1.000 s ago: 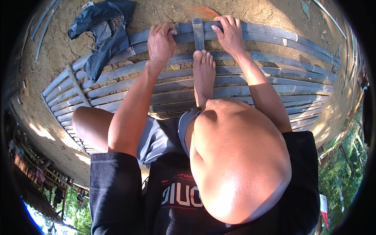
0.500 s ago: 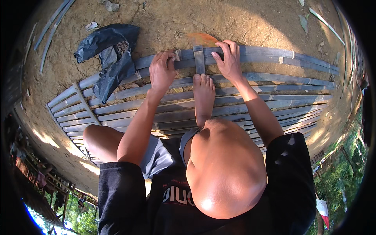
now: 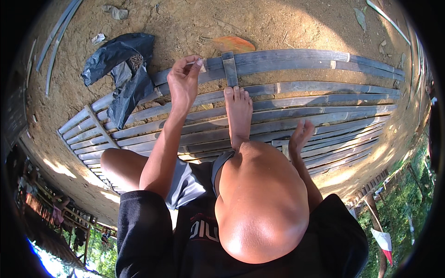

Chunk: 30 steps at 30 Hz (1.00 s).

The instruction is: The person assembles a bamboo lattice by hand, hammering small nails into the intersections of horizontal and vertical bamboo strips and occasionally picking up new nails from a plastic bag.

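Observation:
My left hand (image 3: pixel 182 88) is raised over the far slats of a bamboo panel (image 3: pixel 194 125). Thumb and forefinger pinch a small thin nail (image 3: pixel 191 63), which looks pale and is partly hidden by the fingers. My right hand (image 3: pixel 300 139) is beside my raised knee, over the right part of the panel, slightly blurred, its fingers loosely apart and nothing seen in them. A short bamboo crosspiece (image 3: pixel 229 69) lies across the two far slats. My bare foot (image 3: pixel 239 111) rests on the slats, toes against the crosspiece's near end.
A torn black plastic bag (image 3: pixel 118 55) lies at the far left, partly over the panel, with a heap of thin brown nails (image 3: pixel 136 61) in it. An orange leaf (image 3: pixel 234 44) lies beyond the far slat. Loose strips (image 3: pixel 58 41) lie on the dirt ground.
My right hand has left the far slats and come back toward me, beside the knee. My left hand has lifted a little and moved left, its pinched fingertips now showing.

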Each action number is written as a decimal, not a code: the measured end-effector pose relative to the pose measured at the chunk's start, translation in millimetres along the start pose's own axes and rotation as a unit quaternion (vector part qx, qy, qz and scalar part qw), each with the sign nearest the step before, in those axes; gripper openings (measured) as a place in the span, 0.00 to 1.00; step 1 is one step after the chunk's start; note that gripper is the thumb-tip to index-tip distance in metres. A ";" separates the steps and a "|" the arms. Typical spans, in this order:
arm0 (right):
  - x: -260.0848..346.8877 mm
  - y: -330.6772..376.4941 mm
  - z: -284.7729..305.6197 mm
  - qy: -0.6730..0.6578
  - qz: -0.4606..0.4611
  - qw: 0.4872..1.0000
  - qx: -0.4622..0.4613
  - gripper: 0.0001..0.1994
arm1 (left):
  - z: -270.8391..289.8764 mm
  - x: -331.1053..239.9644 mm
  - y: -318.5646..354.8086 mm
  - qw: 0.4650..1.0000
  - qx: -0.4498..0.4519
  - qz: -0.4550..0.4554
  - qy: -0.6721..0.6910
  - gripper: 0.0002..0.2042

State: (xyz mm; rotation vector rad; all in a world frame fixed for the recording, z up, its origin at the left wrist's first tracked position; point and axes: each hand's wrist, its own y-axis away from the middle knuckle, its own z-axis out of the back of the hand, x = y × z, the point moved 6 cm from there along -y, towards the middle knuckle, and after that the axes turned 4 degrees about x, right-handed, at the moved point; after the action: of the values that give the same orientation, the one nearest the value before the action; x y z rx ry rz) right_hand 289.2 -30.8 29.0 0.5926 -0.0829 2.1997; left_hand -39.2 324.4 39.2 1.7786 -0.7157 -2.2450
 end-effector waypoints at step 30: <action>133.7 26.4 4.8 -0.227 -0.177 0.867 0.407 0.15 | -63.7 25.9 -2.4 0.994 -0.029 -0.010 0.103 0.06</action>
State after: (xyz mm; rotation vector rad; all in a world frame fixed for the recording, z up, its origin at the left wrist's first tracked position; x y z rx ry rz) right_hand 199.2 46.7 96.0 1.4574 0.6925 1.6234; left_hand 15.1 299.3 5.2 1.9601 -0.5894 -2.0313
